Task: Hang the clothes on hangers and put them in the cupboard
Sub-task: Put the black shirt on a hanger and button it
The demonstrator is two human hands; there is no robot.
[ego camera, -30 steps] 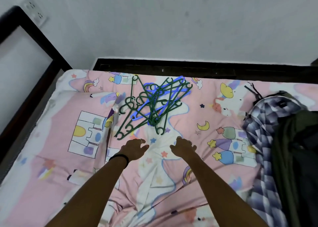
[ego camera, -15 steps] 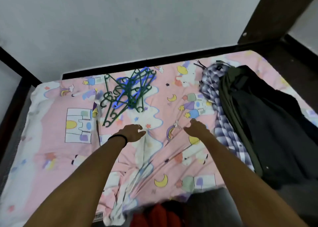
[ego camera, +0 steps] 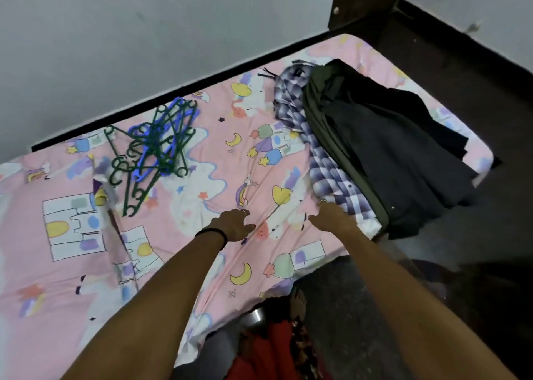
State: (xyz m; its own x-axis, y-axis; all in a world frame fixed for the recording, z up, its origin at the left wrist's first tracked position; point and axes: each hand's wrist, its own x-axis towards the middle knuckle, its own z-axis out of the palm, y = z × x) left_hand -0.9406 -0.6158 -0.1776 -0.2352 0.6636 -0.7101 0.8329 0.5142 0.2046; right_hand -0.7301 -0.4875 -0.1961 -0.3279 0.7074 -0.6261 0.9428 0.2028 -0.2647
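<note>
Nothing was on a hanger yet; we judged this as the reach for the first garment. Our right hand (ego camera: 331, 216) was out over the bedsheet (ego camera: 178, 235) with fingers loosely spread, holding nothing, fingertips right at the near hem of the plaid shirt (ego camera: 331, 175); whether they were actually touching the cloth, we couldn't tell. Our left hand (ego camera: 233, 225) hovered low over the sheet, fingers relaxed and also empty, a black band on its wrist. The clothes sat as one overlapped stack at the right end of the bed: plaid shirt at the left edge, an olive garment (ego camera: 317, 114) lapped over it, a dark garment (ego camera: 403, 154) on top and spilling toward the mattress edge. The hangers (ego camera: 155, 146), green and blue, lay well apart to the left in one interlocked heap near the wall. No cupboard was in view. Risks as we saw them: the plaid shirt was pinned under the others, so pulling its hem would likely drag the whole stack or tip the dark garment off the bed onto the floor. The hangers' hooks were tangled, so lifting one would probably bring several. The sheet was already rucked and could bunch up with any grab.
</note>
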